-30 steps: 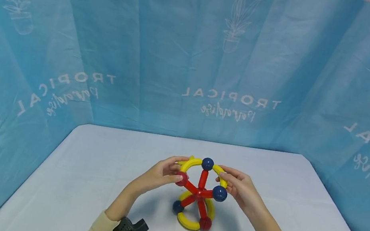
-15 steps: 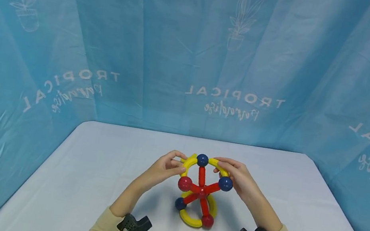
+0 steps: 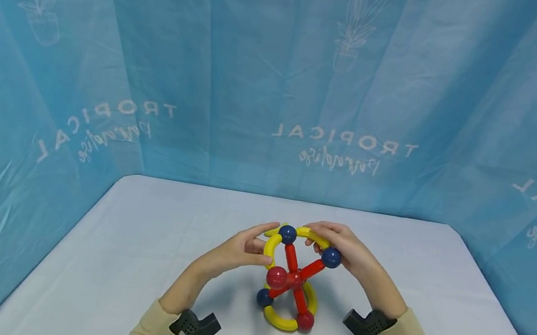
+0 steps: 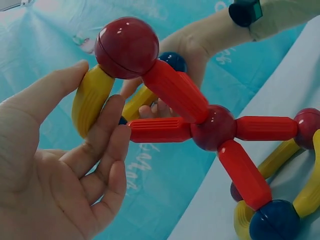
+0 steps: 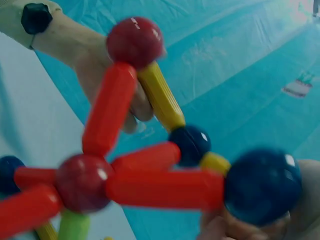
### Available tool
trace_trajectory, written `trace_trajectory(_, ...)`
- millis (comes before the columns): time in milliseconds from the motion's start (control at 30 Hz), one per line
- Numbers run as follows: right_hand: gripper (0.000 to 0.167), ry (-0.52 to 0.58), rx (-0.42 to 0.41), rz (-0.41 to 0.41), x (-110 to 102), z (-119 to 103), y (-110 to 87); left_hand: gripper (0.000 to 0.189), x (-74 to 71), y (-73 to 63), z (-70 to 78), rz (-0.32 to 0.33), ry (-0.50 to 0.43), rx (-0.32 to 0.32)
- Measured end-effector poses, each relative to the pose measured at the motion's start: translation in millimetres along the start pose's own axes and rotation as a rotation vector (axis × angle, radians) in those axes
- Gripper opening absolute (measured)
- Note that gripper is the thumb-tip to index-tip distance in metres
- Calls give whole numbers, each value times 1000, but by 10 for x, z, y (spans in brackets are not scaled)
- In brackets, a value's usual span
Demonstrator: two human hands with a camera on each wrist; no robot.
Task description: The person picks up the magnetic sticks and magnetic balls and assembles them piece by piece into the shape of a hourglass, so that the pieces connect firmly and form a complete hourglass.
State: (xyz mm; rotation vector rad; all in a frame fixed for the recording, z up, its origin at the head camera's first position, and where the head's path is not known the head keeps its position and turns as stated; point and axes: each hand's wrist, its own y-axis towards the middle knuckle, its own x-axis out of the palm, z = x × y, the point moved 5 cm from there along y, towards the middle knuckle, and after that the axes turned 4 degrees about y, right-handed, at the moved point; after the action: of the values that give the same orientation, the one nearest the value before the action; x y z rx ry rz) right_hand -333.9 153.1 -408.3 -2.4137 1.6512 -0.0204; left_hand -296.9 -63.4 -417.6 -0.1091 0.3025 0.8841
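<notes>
A toy of magnetic rods and balls stands on the table, two rings joined by red rods (image 4: 267,128) at a central red ball (image 4: 213,127). My left hand (image 3: 234,253) pinches a curved yellow rod (image 4: 90,97) of the upper ring between thumb and fingers, beside a red ball (image 4: 126,47). Across from it, my right hand (image 3: 345,250) grips another curved yellow rod (image 3: 315,237), between the top blue ball (image 3: 287,234) and the right blue ball (image 3: 331,257). Its fingertips are partly hidden behind that rod. Below, the lower ring's yellow rod (image 3: 282,322) lies near the tabletop.
White cloth covers the table (image 3: 186,219), and a blue printed curtain (image 3: 242,69) hangs behind and at both sides. A green rod (image 5: 74,227) shows under the central ball in the right wrist view. Each wrist wears a black camera band (image 3: 196,325).
The upper ring has turned: its red ball moved down and right, its top blue ball left, its right blue ball up. My left thumb went from the red ball to the yellow rod.
</notes>
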Motion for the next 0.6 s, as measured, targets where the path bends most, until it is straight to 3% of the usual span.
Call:
trace_trajectory(133, 59, -33, 20, 16, -133, 78, 213, 73, 2, 24, 20, -24, 0, 19)
trace_trajectory(233, 54, -107, 34, 35, -175, 265, 450, 72, 2, 25, 11, -25, -12, 18)
trace_trajectory(333, 53, -236, -32, -45, -88, 385, 599, 71, 10, 14, 3, -28, -26, 22)
trace_trajectory(433, 59, -303, -209, -195, 86, 276, 517, 72, 23, 12, 2, -40, -31, 37)
trace_trajectory(500, 57, -307, -382, -309, 204, 139, 390, 73, 32, 11, 0, -49, -27, 47)
trace_trajectory(600, 49, -281, -550, -409, 305, 10, 177, 73, 29, 13, -6, -53, -34, 62)
